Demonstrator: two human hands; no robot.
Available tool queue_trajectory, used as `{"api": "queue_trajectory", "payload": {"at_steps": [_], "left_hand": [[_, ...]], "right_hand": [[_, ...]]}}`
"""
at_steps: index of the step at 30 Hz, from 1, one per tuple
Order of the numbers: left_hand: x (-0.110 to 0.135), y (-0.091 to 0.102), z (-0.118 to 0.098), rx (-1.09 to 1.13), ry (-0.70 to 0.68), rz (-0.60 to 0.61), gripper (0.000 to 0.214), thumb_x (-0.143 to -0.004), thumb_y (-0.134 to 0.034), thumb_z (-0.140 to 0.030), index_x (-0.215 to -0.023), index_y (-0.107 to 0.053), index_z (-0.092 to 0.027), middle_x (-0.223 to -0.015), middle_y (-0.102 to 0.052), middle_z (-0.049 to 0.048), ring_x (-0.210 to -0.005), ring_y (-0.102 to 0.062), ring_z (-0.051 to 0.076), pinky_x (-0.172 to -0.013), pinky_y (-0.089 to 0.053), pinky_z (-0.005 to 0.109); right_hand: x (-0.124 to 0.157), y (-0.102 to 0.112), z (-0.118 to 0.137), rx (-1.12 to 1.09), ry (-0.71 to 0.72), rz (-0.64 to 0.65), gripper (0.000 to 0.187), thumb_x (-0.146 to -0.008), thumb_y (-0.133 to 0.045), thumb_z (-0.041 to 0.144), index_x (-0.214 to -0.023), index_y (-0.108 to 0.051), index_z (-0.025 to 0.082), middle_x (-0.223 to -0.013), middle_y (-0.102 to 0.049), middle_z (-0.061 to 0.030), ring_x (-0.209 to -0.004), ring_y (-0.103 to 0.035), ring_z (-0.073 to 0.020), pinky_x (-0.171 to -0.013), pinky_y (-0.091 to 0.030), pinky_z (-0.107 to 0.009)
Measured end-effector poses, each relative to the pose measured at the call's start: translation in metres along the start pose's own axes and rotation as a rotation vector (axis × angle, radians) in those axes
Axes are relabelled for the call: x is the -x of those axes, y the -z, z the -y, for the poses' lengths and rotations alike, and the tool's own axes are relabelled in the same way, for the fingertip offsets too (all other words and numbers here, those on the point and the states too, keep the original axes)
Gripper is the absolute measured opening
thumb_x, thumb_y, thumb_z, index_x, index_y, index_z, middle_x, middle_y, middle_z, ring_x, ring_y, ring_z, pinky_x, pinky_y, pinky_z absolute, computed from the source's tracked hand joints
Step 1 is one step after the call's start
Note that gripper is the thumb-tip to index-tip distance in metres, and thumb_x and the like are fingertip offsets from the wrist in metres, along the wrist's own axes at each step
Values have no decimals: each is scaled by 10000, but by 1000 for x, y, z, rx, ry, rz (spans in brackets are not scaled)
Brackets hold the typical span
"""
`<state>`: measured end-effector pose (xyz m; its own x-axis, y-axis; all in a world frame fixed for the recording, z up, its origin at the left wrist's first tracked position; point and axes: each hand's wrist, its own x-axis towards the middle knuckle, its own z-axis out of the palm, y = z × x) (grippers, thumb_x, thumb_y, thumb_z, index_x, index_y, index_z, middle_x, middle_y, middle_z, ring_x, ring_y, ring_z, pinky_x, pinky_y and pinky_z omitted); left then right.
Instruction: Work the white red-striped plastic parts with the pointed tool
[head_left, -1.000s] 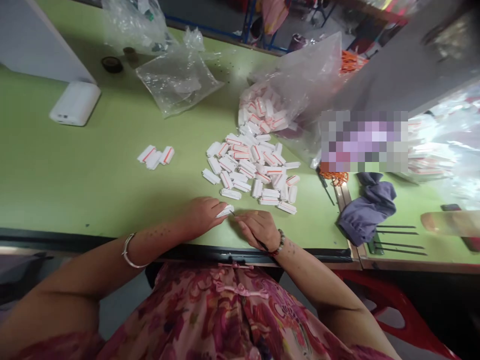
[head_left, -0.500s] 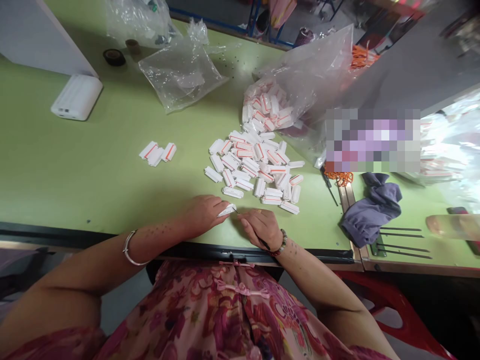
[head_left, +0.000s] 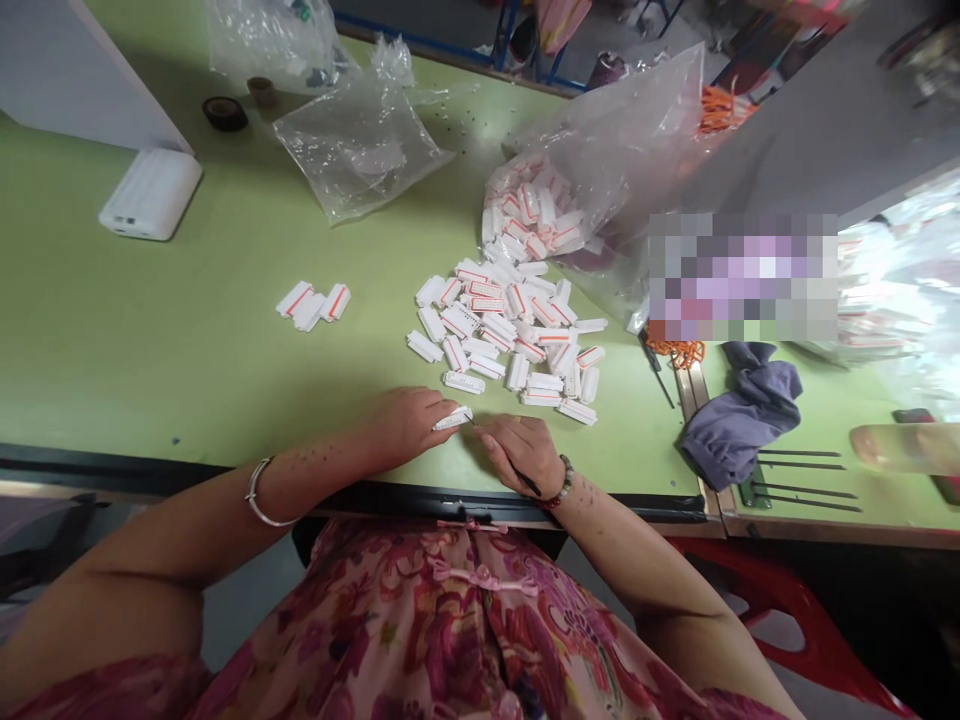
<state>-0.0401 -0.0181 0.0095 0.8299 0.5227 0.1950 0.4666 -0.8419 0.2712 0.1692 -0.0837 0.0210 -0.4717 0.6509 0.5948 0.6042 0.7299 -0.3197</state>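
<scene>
My left hand (head_left: pixel 405 426) pinches a small white plastic piece (head_left: pixel 452 419) at its fingertips, close to the table's near edge. My right hand (head_left: pixel 520 453) grips a thin dark pick (head_left: pixel 526 482), whose fine tip reaches toward that piece. A loose pile of similar white pieces with orange-red stripes (head_left: pixel 504 335) lies just beyond both hands. Several more fill a clear plastic bag (head_left: pixel 559 175), and a small group of 3 (head_left: pixel 311 305) sits apart to the left.
The green table (head_left: pixel 187 370) also holds a white box (head_left: pixel 151 194), a flattened plastic bag (head_left: pixel 360 145), a dark tape roll (head_left: pixel 224 113), a purple cloth (head_left: pixel 735 410), orange cord (head_left: pixel 677 352) and several thin metal rods (head_left: pixel 802 480). A blurred patch (head_left: pixel 742 277) hides part of the right side.
The view has shifted slightly. Both hands stay close together at the white piece, with only small finger movement visible, and the pile looks unmoved.
</scene>
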Motion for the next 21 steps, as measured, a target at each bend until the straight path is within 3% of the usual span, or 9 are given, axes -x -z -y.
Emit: {"api": "queue_trajectory", "payload": {"at_steps": [13, 21], "left_hand": [[-1, 0, 1, 33, 44, 62, 221, -935, -551, -359, -1013, -656, -181, -789, -632, 21, -750, -575, 164, -648, -364, 272], [-2, 0, 0, 12, 26, 71, 231, -940, -541, -364, -1005, -653, -173, -778, -624, 27, -739, -562, 168, -649, -370, 276]], "right_hand": [[-3, -3, 1, -78, 35, 40, 196, -942, -440, 139, -1037, -612, 144, -832, -723, -69, -751, -676, -151, -658, -554, -275], [-6, -5, 8, -65, -33, 102, 184, -950, -425, 129, -958, -608, 141, -779, -701, -70, -733, -662, -164, -645, -535, -285]]}}
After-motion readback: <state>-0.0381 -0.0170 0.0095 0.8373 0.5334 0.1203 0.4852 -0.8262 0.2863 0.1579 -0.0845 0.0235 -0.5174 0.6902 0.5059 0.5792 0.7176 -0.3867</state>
